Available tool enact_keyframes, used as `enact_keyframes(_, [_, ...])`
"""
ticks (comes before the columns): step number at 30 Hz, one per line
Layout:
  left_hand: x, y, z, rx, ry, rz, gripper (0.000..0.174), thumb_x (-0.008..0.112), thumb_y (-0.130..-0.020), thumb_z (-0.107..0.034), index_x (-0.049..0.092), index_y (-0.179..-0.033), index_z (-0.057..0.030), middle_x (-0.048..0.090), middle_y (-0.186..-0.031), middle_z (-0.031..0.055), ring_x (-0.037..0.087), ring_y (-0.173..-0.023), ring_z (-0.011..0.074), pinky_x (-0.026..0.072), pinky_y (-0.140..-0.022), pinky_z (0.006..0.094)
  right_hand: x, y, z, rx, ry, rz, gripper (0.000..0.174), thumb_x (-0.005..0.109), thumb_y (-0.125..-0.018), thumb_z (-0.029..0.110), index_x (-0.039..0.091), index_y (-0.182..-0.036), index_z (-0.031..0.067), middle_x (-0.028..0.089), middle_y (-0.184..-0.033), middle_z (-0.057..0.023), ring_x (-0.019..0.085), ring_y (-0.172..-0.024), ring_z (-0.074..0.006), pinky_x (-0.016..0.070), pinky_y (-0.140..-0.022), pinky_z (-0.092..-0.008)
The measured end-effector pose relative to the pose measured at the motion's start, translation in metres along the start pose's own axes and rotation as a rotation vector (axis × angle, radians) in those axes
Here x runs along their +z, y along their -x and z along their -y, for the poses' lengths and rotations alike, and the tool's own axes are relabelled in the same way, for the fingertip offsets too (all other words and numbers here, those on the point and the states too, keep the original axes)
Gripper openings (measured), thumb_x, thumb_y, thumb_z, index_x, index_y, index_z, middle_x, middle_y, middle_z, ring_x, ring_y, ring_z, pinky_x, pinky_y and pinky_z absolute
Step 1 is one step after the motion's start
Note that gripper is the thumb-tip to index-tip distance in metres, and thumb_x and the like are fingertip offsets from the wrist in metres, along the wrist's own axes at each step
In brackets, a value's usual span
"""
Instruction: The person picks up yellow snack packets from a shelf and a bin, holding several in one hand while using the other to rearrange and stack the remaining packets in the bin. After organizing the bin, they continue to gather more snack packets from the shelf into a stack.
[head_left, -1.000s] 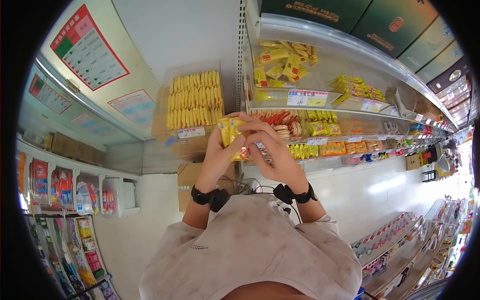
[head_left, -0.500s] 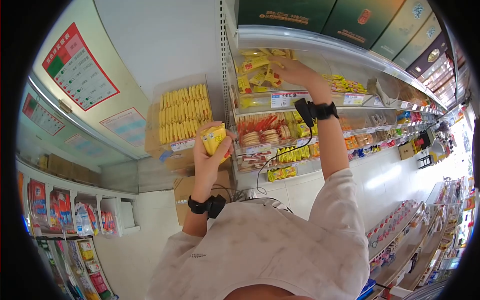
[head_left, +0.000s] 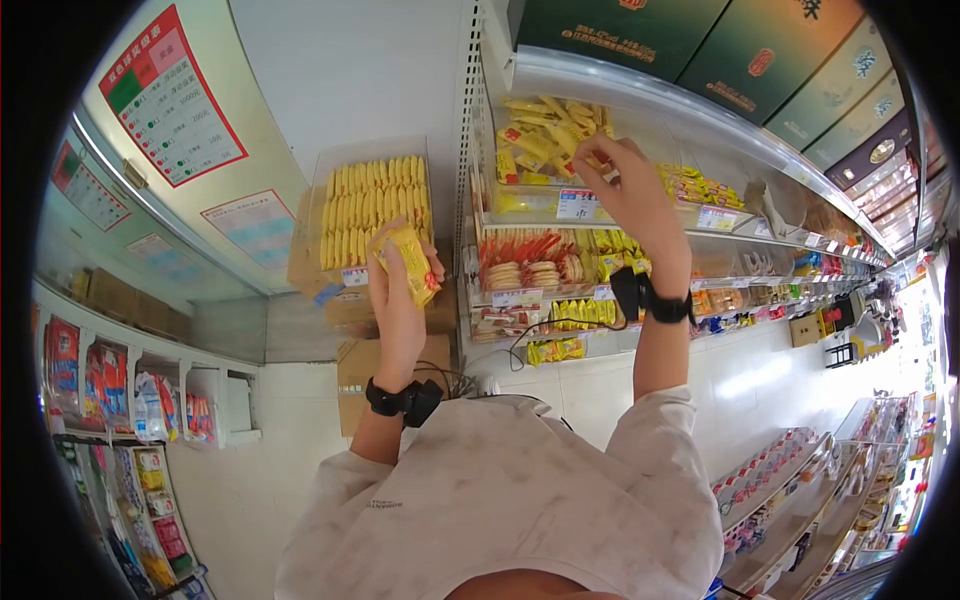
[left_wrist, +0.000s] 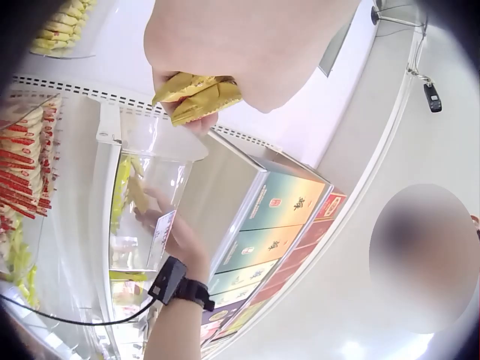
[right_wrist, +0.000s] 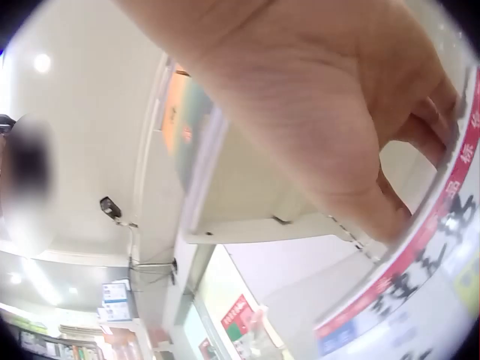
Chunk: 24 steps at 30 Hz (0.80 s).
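My left hand grips yellow snack packets, just in front of a clear-fronted box of upright yellow packets. Two of the gripped packets stick out beyond the fingers in the left wrist view. My right hand is at the front of a clear shelf bin, fingers bent. Between its fingertips a yellow packet shows in the left wrist view. More loose yellow packets lie in that bin. In the right wrist view the palm hides the fingertips, behind a price label.
Lower shelves hold red-and-white packs and yellow-green packs. Large green boxes stand above the bin. A cardboard box is on the floor, and a thin black cable hangs from the right wrist.
My right hand left the packets in my left hand and reached into the shelf bin. It has since drawn back toward the bin's front. My left hand has kept its packets.
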<state>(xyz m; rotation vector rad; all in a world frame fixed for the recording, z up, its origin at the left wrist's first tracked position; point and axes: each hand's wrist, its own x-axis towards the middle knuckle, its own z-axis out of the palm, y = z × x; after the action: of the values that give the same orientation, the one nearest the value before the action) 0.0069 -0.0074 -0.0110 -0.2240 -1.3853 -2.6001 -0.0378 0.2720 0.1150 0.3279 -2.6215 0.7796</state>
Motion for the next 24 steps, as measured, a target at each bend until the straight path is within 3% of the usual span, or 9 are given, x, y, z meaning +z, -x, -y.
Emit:
enact_keyframes(5, [0.010, -0.007, 0.009, 0.003, 0.061, -0.013, 0.043, 0.037, -0.113, -0.039, 0.045, -0.141, -0.0077, 0.062, -0.098, 0.0072, 0.063, -0.087, 0.0175, 0.0537, -0.078, 0.0337, 0.027, 0.053, 0.071, -0.014, -0.388, -0.136, 0.031, 0.071, -0.092, 0.009, 0.060, -0.121, 0.0062, 0.063, -0.104, -0.0176, 0.065, -0.090, -0.0296, 0.0536, -0.072, -0.0355])
enact_keyframes(6, [0.006, -0.008, 0.013, 0.001, 0.071, 0.058, 0.045, 0.035, -0.113, -0.040, 0.043, -0.143, -0.0077, 0.063, -0.113, 0.0097, 0.065, -0.102, 0.0209, 0.0554, -0.088, 0.0368, 0.037, 0.060, 0.084, 0.000, -0.461, -0.131, 0.034, 0.072, -0.091, 0.008, 0.058, -0.122, 0.0044, 0.063, -0.104, -0.0174, 0.065, -0.090, -0.0290, 0.0537, -0.072, -0.0351])
enact_keyframes(9, [0.020, -0.005, 0.020, 0.122, 0.010, -0.099, 0.048, 0.033, -0.113, -0.040, 0.040, -0.147, -0.0066, 0.059, -0.130, 0.0112, 0.061, -0.115, 0.0214, 0.0533, -0.096, 0.0362, 0.081, 0.079, 0.096, -0.008, -0.490, -0.027, 0.041, 0.075, -0.088, 0.010, 0.056, -0.122, -0.0019, 0.062, -0.106, -0.0182, 0.064, -0.092, -0.0326, 0.0537, -0.075, -0.0379])
enact_keyframes(10, [0.017, -0.003, 0.018, 0.131, -0.034, -0.027, 0.047, 0.034, -0.113, -0.037, 0.038, -0.149, -0.0057, 0.052, -0.142, 0.0116, 0.057, -0.125, 0.0210, 0.0501, -0.102, 0.0343, 0.093, 0.083, 0.096, -0.039, -0.455, -0.044, 0.043, 0.076, -0.087, 0.011, 0.056, -0.122, -0.0023, 0.061, -0.108, -0.0187, 0.063, -0.095, -0.0337, 0.0532, -0.078, -0.0390])
enact_keyframes(13, [0.014, 0.002, 0.017, 0.099, -0.170, -0.029, 0.043, 0.039, -0.113, -0.031, 0.040, -0.147, -0.0052, 0.056, -0.137, 0.0108, 0.059, -0.121, 0.0192, 0.0509, -0.099, 0.0331, 0.112, 0.083, 0.095, -0.164, -0.356, -0.094, 0.045, 0.078, -0.085, 0.014, 0.057, -0.121, -0.0030, 0.058, -0.113, -0.0201, 0.060, -0.102, -0.0368, 0.0513, -0.085, -0.0420])
enact_keyframes(16, [0.008, 0.000, 0.010, 0.008, 0.043, 0.012, 0.039, 0.049, -0.110, -0.022, 0.043, -0.144, -0.0045, 0.061, -0.125, 0.0125, 0.061, -0.110, 0.0166, 0.0532, -0.090, 0.0297, 0.112, 0.088, 0.102, -0.252, -0.312, -0.073, 0.040, 0.078, -0.085, 0.016, 0.060, -0.115, -0.0017, 0.052, -0.121, -0.0206, 0.055, -0.111, -0.0367, 0.0485, -0.091, -0.0433])
enact_keyframes(18, [0.001, -0.003, 0.007, -0.041, 0.086, 0.004, 0.040, 0.052, -0.108, -0.018, 0.043, -0.144, -0.0051, 0.066, -0.114, 0.0137, 0.066, -0.098, 0.0170, 0.0566, -0.080, 0.0293, 0.105, 0.086, 0.098, -0.271, -0.374, -0.060, 0.037, 0.078, -0.086, 0.014, 0.062, -0.116, 0.0003, 0.056, -0.117, -0.0178, 0.059, -0.105, -0.0335, 0.0496, -0.090, -0.0406])
enact_keyframes(22, [-0.008, 0.000, -0.002, -0.005, 0.025, 0.066, 0.041, 0.054, -0.107, -0.017, 0.043, -0.145, -0.0056, 0.066, -0.114, 0.0153, 0.068, -0.094, 0.0192, 0.0588, -0.079, 0.0328, 0.052, 0.055, 0.088, -0.134, -0.529, -0.104, 0.026, 0.074, -0.088, 0.012, 0.063, -0.109, 0.0004, 0.062, -0.103, -0.0165, 0.063, -0.092, -0.0324, 0.0512, -0.084, -0.0407])
enact_keyframes(24, [-0.008, 0.000, 0.001, 0.000, 0.030, 0.050, 0.042, 0.054, -0.107, -0.017, 0.043, -0.146, -0.0062, 0.066, -0.114, 0.0154, 0.068, -0.094, 0.0196, 0.0591, -0.079, 0.0331, 0.028, 0.025, 0.070, -0.209, -0.291, -0.220, 0.023, 0.069, -0.095, 0.013, 0.067, -0.114, 0.0013, 0.069, -0.103, -0.0106, 0.067, -0.085, -0.0225, 0.0529, -0.079, -0.0354])
